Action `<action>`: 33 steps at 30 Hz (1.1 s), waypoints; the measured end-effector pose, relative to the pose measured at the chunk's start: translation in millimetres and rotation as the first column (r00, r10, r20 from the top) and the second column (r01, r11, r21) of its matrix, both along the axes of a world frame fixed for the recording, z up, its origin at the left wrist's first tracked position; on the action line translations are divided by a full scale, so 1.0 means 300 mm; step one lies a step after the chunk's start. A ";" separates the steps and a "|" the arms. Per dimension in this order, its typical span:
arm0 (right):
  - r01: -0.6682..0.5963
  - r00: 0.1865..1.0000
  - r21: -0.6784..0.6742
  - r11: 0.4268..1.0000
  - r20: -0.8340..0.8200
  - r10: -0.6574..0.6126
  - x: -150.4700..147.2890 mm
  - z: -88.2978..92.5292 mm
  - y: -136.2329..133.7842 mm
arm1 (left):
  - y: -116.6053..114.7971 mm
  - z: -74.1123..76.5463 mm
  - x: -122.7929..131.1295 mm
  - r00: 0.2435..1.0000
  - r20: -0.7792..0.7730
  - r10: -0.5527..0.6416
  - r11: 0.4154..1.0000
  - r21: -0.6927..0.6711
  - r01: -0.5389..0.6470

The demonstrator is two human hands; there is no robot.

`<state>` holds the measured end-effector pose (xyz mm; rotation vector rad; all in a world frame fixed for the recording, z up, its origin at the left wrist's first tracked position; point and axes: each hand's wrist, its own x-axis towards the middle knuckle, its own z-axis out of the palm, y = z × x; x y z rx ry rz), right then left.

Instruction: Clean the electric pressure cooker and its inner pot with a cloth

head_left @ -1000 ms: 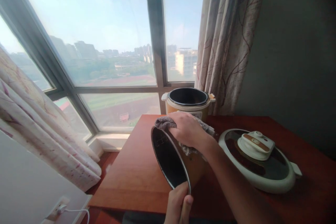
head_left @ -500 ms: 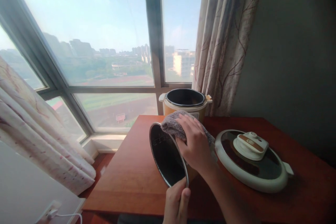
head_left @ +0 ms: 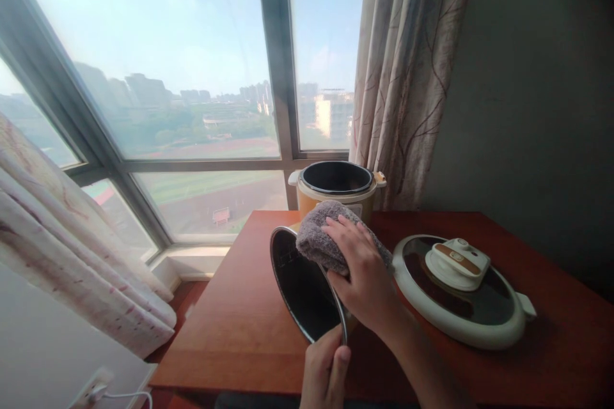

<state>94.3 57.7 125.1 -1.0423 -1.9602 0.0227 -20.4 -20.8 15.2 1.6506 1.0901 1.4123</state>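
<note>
A dark inner pot (head_left: 304, 287) is tilted on its side above the table, its opening facing left and toward me. My left hand (head_left: 326, 364) grips its near rim, thumb on the outside. My right hand (head_left: 362, 268) is closed on a grey cloth (head_left: 323, 236), which lies over the pot's upper rim and outer side. Behind them stands a yellow and white cooker (head_left: 307, 195) with its top open and a dark interior. To the right a round lid (head_left: 499, 335) with a white rim and a brown-striped knob lies on the table.
The red-brown table (head_left: 230, 326) stands by tall windows. Curtains (head_left: 398, 77) hang behind the cooker and at the left (head_left: 96, 268). A white plug with a cable (head_left: 98, 391) sits in a socket at the lower left.
My right hand and the cloth have shifted slightly down and to the right along the pot. The pot's upper rim has moved a little left; my left hand keeps its grip.
</note>
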 end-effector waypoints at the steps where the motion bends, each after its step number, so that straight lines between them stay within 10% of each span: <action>1: -0.012 1.000 -0.008 1.000 0.013 0.012 0.006 0.003 -0.003 | 0.000 0.004 0.000 1.000 -0.003 -0.004 1.000 -0.001 0.004; 13: -0.048 0.996 -0.016 0.999 0.079 0.049 0.038 -0.030 -0.041 | 0.000 0.048 0.008 0.997 0.064 0.030 0.994 -0.106 -0.023; 33: 0.010 1.000 0.159 0.987 0.025 -0.014 -0.025 -0.342 -0.089 | 0.110 0.043 -0.082 0.936 0.317 0.152 0.963 -0.260 -0.068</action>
